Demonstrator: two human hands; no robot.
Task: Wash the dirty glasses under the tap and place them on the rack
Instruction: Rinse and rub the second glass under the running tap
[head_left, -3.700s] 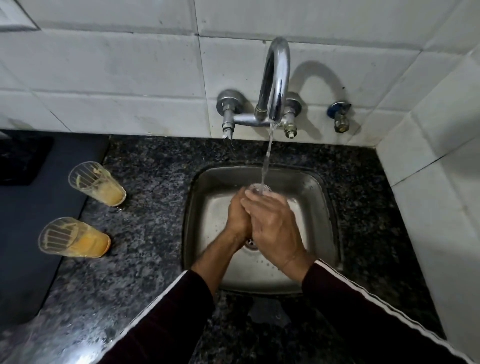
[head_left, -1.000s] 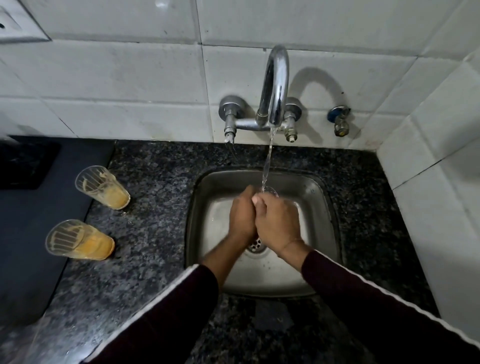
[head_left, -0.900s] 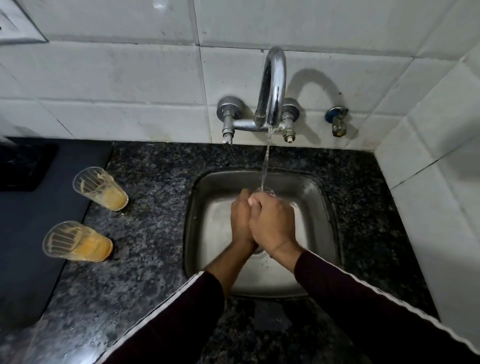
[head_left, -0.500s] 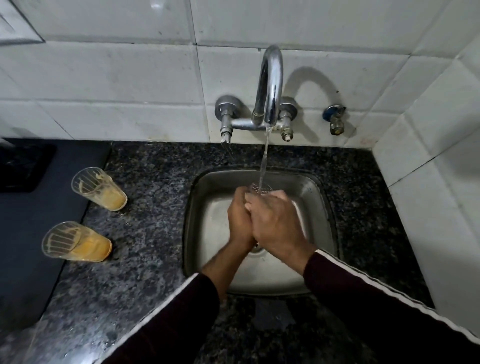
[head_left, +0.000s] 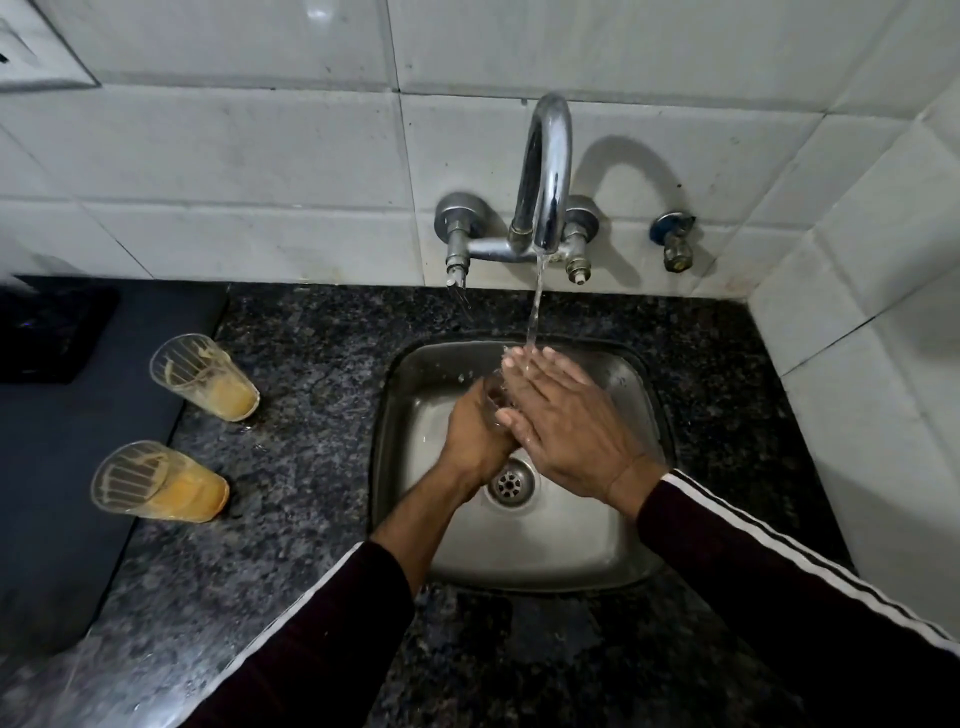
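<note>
Over the steel sink (head_left: 561, 551), my left hand (head_left: 470, 434) grips a clear glass (head_left: 493, 395), mostly hidden between my hands. My right hand (head_left: 561, 415) lies flat with fingers straight against the glass's right side, and the tap's (head_left: 545, 171) running water falls on its fingertips. Two dirty glasses with orange residue stand on the dark granite counter at the left: the farther dirty glass (head_left: 205, 376) and the nearer dirty glass (head_left: 156, 480).
A dark mat (head_left: 57, 467) covers the counter's left part beside the two glasses. White tiled walls close the back and right. A small valve (head_left: 675, 244) sticks out right of the tap. The drain (head_left: 509, 483) shows below my hands.
My right hand has opened from a wrap around the glass to flat, straight fingers under the stream. My left hand still holds the glass.
</note>
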